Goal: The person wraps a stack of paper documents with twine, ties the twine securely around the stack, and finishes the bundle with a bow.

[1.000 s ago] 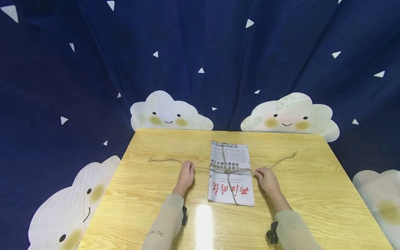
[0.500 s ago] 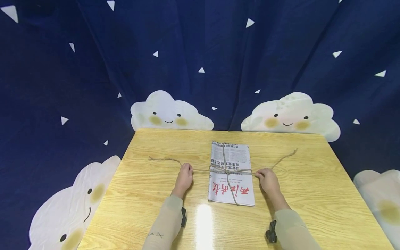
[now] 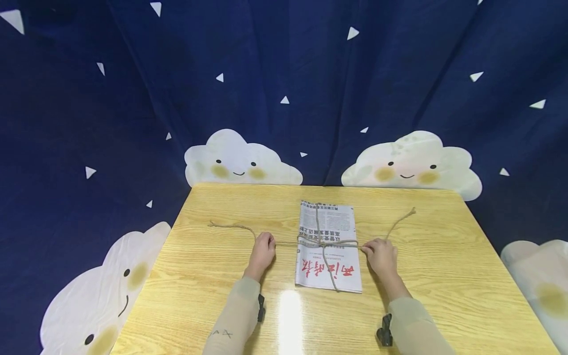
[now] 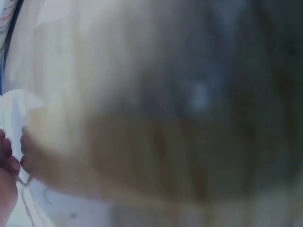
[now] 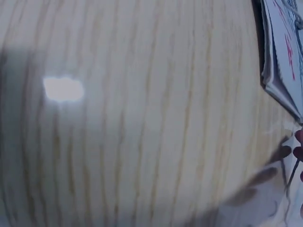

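Observation:
A folded newspaper bundle [image 3: 330, 271] lies on the wooden table, with brown twine [image 3: 326, 254] crossing it both ways and meeting near its middle. Left of the bundle, my left hand [image 3: 263, 252] pinches one end of the twine, which runs straight from the paper to the fingers. My right hand [image 3: 381, 256] pinches the other end close to the bundle's right edge. Loose tails stick out past both hands. In the right wrist view the newspaper [image 5: 286, 52] shows at the upper right, with fingertips at the frame's edge. The left wrist view is blurred, with fingers [image 4: 9, 156] at its left edge.
The wooden table [image 3: 452, 276] reaches back to a dark blue curtain [image 3: 266, 64] printed with white clouds and triangles. A bright light reflection lies on the tabletop in front of the bundle. Black wrist cameras [image 3: 385, 330] sit on both forearms.
The left hand has shifted slightly down and left, and the twine beyond it looks straighter. The right hand has moved slightly right, and its loose tail has swung a little inward. The newspaper stays in place.

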The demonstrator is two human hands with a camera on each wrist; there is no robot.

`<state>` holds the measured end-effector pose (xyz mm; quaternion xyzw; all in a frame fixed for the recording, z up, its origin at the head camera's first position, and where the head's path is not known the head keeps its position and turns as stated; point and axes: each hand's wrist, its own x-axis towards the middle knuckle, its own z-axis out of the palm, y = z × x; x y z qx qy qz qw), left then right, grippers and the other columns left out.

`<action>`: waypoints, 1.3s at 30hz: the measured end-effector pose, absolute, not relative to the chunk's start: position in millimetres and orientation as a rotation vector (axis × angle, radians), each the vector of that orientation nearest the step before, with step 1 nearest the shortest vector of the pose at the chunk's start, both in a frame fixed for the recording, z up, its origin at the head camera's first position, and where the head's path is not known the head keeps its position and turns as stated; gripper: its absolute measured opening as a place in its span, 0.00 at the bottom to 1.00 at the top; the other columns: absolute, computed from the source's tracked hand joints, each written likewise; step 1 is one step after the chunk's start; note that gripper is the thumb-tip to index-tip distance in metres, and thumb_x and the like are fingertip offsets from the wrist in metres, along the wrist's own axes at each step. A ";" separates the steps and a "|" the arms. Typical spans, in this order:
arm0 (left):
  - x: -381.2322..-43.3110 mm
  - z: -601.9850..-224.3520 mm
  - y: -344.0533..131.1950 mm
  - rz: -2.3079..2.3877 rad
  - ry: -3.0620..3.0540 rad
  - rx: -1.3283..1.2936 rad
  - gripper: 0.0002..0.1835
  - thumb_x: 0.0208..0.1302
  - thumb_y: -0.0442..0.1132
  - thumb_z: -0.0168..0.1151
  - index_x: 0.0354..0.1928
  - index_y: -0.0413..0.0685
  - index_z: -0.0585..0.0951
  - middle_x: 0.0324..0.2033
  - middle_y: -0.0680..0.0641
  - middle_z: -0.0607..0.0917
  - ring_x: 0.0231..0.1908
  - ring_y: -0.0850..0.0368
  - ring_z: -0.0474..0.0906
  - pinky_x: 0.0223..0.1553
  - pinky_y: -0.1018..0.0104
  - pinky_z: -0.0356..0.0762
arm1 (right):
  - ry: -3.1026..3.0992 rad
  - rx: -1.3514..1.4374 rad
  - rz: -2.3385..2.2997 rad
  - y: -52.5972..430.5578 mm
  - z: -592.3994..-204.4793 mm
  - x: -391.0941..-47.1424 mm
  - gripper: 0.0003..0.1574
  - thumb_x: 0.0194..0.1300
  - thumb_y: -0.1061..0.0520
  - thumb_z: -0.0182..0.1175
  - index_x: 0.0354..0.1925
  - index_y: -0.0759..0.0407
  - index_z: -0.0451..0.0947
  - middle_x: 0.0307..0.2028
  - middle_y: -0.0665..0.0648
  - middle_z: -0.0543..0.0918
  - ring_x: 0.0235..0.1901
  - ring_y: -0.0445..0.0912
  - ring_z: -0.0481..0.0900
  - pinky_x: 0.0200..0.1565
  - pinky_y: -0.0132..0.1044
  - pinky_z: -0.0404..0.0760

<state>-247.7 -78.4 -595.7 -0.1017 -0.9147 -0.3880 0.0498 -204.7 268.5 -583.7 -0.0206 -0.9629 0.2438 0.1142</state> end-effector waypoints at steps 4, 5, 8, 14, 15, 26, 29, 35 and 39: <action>-247.6 -587.3 -69.6 -1.218 -2.859 -0.385 0.06 0.65 0.34 0.51 0.39 0.40 0.76 0.32 0.48 0.75 0.33 0.56 0.71 0.35 0.63 0.73 | -2.850 -0.052 0.773 265.6 -579.9 -204.2 0.09 0.59 0.55 0.61 0.34 0.60 0.81 0.36 0.60 0.83 0.45 0.60 0.71 0.53 0.61 0.51; -247.3 -585.1 -66.5 -1.221 -2.879 -0.418 0.08 0.65 0.37 0.52 0.41 0.40 0.76 0.32 0.49 0.76 0.33 0.57 0.72 0.36 0.63 0.74 | -2.855 -0.038 0.789 263.9 -578.4 -204.4 0.09 0.58 0.55 0.60 0.35 0.60 0.81 0.34 0.59 0.83 0.44 0.60 0.72 0.53 0.62 0.50; -245.9 -577.6 -55.5 -1.206 -2.937 -0.538 0.13 0.62 0.43 0.57 0.43 0.41 0.77 0.29 0.50 0.78 0.30 0.58 0.72 0.34 0.65 0.74 | -2.861 0.029 0.877 256.6 -574.0 -205.8 0.10 0.57 0.55 0.61 0.36 0.59 0.79 0.28 0.55 0.82 0.38 0.57 0.76 0.54 0.61 0.50; -247.0 -567.5 -32.4 -0.975 -2.926 -0.741 0.09 0.59 0.41 0.61 0.34 0.43 0.80 0.25 0.52 0.75 0.26 0.60 0.70 0.30 0.69 0.73 | -2.867 0.136 1.005 241.1 -570.8 -207.1 0.11 0.59 0.55 0.61 0.39 0.59 0.80 0.30 0.55 0.82 0.32 0.50 0.78 0.45 0.48 0.72; -247.9 -567.0 -29.1 -0.919 -2.901 -0.773 0.08 0.60 0.41 0.60 0.34 0.43 0.81 0.28 0.51 0.76 0.29 0.60 0.71 0.34 0.69 0.74 | -2.870 0.124 1.011 239.4 -571.1 -206.9 0.10 0.60 0.56 0.60 0.39 0.59 0.80 0.31 0.56 0.82 0.33 0.50 0.78 0.43 0.48 0.75; -248.1 -571.9 -17.0 -0.834 -2.942 -0.896 0.14 0.67 0.41 0.51 0.49 0.43 0.77 0.50 0.44 0.79 0.53 0.51 0.73 0.58 0.60 0.67 | -2.878 0.000 1.040 234.9 -575.7 -205.8 0.10 0.61 0.59 0.58 0.39 0.64 0.79 0.35 0.62 0.82 0.38 0.55 0.78 0.44 0.51 0.76; -246.7 -573.0 -19.4 -0.806 -2.949 -0.863 0.15 0.68 0.42 0.49 0.51 0.44 0.76 0.49 0.45 0.80 0.52 0.51 0.74 0.57 0.59 0.68 | -2.872 -0.012 1.043 234.1 -575.6 -205.8 0.10 0.61 0.59 0.59 0.39 0.65 0.79 0.36 0.63 0.82 0.39 0.57 0.78 0.45 0.52 0.75; -241.8 -574.2 -29.1 -0.798 -2.983 -0.789 0.16 0.69 0.44 0.46 0.53 0.47 0.76 0.51 0.47 0.79 0.53 0.50 0.73 0.57 0.57 0.68 | -2.871 -0.014 1.054 232.8 -577.6 -206.9 0.06 0.60 0.59 0.59 0.33 0.62 0.79 0.31 0.59 0.82 0.34 0.52 0.78 0.41 0.48 0.76; -238.4 -575.1 -34.0 -0.860 -3.017 -0.711 0.17 0.70 0.44 0.44 0.55 0.49 0.75 0.53 0.47 0.78 0.56 0.51 0.71 0.59 0.56 0.66 | -2.883 -0.019 1.068 233.8 -579.1 -208.7 0.05 0.59 0.59 0.60 0.29 0.59 0.78 0.25 0.55 0.80 0.28 0.47 0.75 0.36 0.44 0.75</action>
